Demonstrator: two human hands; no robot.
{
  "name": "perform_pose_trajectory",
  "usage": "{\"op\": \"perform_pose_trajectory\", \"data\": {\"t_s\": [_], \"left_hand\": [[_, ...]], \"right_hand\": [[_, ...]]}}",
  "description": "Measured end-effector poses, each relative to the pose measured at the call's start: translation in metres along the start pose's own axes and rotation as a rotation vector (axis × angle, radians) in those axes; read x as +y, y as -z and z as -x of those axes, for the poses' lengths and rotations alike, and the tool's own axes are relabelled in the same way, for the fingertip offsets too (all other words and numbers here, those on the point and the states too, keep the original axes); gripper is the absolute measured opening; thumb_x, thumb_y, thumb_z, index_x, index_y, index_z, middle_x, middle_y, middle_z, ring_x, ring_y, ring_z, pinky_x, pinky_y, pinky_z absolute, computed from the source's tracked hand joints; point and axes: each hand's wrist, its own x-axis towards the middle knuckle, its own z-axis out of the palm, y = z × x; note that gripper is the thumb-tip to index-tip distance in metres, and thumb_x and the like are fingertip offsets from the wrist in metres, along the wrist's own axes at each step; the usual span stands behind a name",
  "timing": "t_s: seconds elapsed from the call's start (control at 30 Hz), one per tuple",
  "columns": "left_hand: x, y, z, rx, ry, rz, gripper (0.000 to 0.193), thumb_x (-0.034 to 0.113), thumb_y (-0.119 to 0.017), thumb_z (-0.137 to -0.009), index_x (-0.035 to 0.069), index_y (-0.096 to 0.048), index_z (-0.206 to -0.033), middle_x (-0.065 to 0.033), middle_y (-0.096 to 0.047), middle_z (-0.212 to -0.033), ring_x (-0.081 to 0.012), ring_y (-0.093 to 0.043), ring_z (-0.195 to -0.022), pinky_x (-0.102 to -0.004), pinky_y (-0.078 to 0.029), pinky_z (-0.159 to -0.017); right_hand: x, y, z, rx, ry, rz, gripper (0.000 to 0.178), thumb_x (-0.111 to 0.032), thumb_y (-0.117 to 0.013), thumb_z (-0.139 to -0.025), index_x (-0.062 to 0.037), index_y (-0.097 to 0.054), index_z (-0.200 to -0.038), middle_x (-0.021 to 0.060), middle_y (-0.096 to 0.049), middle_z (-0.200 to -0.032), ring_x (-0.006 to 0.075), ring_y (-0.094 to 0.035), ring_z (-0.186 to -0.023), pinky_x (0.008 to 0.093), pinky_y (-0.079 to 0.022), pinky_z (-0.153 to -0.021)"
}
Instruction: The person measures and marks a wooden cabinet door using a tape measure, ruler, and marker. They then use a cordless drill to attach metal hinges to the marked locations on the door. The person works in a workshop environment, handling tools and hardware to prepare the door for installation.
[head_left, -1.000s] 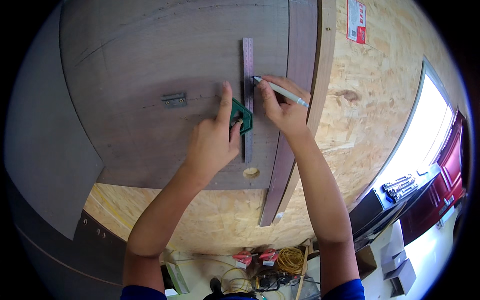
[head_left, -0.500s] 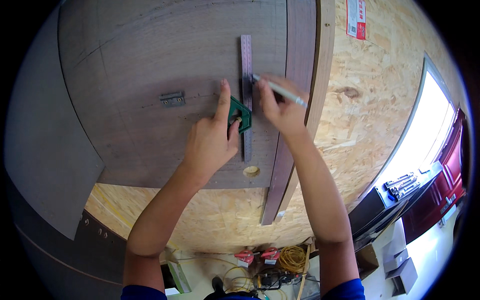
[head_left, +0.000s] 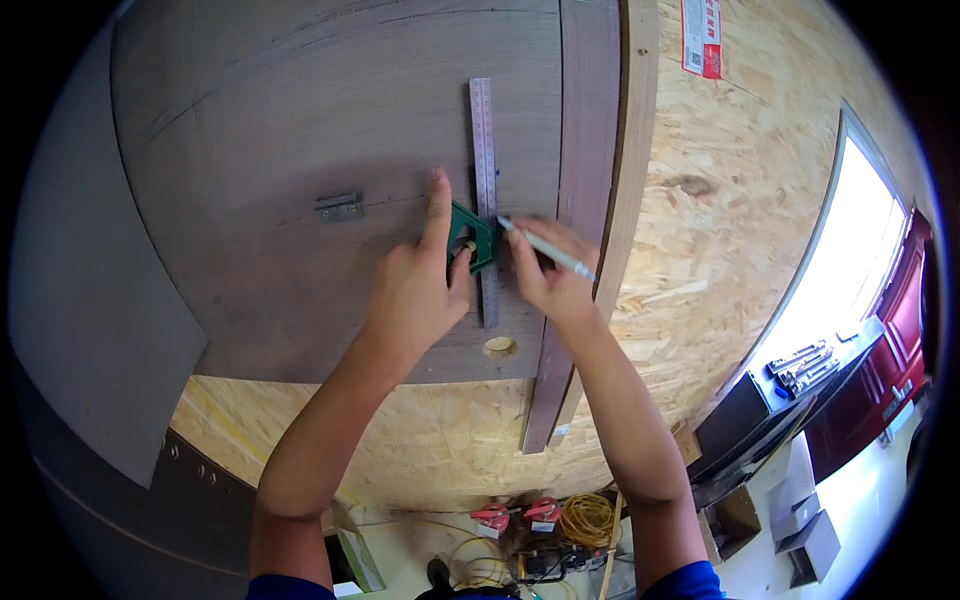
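My left hand (head_left: 412, 290) is closed on the green head (head_left: 478, 243) of a combination square, thumb by its brass knob and index finger stretched out along the panel. The square's steel rule (head_left: 482, 140) lies lengthwise on the grey-brown wood panel (head_left: 300, 300). In my right hand (head_left: 560, 280) is a pale pen (head_left: 548, 248), its tip at the rule's right edge, level with the green head. A small dark mark (head_left: 497, 172) shows on the panel beside the rule, farther up.
Left of my hands, a small metal bracket (head_left: 340, 207) sits on the panel. A round hole (head_left: 500, 346) is near its lower edge. Wooden strips (head_left: 585, 150) run along the right, beside strand board (head_left: 700, 200). Below lie red tools (head_left: 490, 518) and a coiled yellow hose (head_left: 588, 520).
My right hand has brought the pen down along the rule's right edge, from its middle to beside the green head. My left hand keeps its hold on the square.
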Motion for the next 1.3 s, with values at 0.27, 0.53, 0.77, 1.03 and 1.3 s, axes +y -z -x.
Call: {"op": "perform_pose_trajectory", "data": {"t_s": [0.27,0.53,0.77,1.03,1.3], "left_hand": [[0.002,0.0,0.001,-0.013,0.013,0.026,0.089,0.003,-0.066,-0.085,0.006,-0.014,-0.157,-0.0213,-0.065,-0.077,-0.0409,-0.068,-0.069,-0.0395,-0.054,-0.062],[0.006,0.002,0.0,-0.019,0.025,-0.014,0.089,0.002,-0.066,-0.085,0.004,-0.014,-0.157,-0.0207,-0.064,-0.076,-0.041,-0.067,-0.067,-0.0398,-0.053,-0.062],[0.002,0.001,0.001,0.001,-0.007,0.027,0.088,0.001,-0.066,-0.084,0.005,-0.015,-0.157,-0.0213,-0.064,-0.077,-0.041,-0.067,-0.069,-0.0396,-0.054,-0.064],[0.007,0.001,0.002,0.003,0.005,-0.004,0.087,0.007,-0.067,-0.086,0.006,-0.015,-0.156,-0.0232,-0.066,-0.079,-0.0431,-0.068,-0.071,-0.0415,-0.054,-0.065],[-0.003,0.012,0.038,0.124,-0.001,0.16,0.079,0.014,-0.067,-0.089,0.005,-0.023,-0.154,-0.0195,-0.066,-0.074,-0.0388,-0.068,-0.066,-0.0433,-0.052,-0.057]], "right_hand": [[-0.002,-0.012,-0.08,0.082,-0.003,-0.075,0.008,-0.007,-0.072,-0.083,0.0003,-0.072,-0.087,0.0134,-0.071,-0.079,0.0229,-0.067,-0.061,0.0286,-0.052,-0.056],[-0.002,0.002,0.013,-0.017,-0.061,-0.008,0.007,-0.003,-0.069,-0.086,0.0032,-0.071,-0.089,0.0144,-0.071,-0.078,0.0178,-0.069,-0.066,0.0271,-0.053,-0.06],[0.003,-0.011,-0.058,0.113,0.163,0.009,0.008,-0.007,-0.071,-0.084,0.0011,-0.071,-0.086,0.0137,-0.071,-0.079,0.025,-0.067,-0.061,0.0307,-0.052,-0.056],[0.005,0.001,0.002,0.002,0.019,0.015,0.006,-0.005,-0.07,-0.083,0.0006,-0.071,-0.086,0.0145,-0.068,-0.072,0.0261,-0.067,-0.061,0.0311,-0.053,-0.057],[-0.123,0.08,0.122,-0.21,-0.15,0.098,0.013,-0.014,-0.059,-0.092,-0.006,-0.07,-0.093,0.0088,-0.07,-0.077,0.0242,-0.067,-0.063,0.0336,-0.053,-0.057]]}}
